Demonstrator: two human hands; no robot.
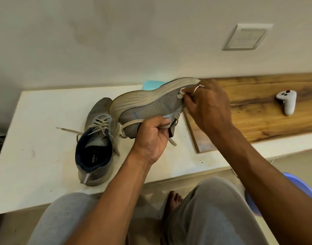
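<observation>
A grey mesh sneaker (151, 105) is held on its side above the white tabletop (38, 138), its pale ribbed sole facing up and away. My left hand (151, 137) grips its collar and a loop of its beige lace. My right hand (208, 106) pinches a bunched bit of lace (180, 94) at the shoe's front eyelets. A second grey sneaker (95, 142) with a dark navy lining stands upright on the table to the left, laced, its lace ends trailing loose.
A wooden board (257, 110) lies on the right part of the table, with a white handheld controller (287, 101) on it. A light blue sheet (152, 84) peeks out behind the held shoe. The wall is close behind. A purple stool (303, 190) stands at lower right.
</observation>
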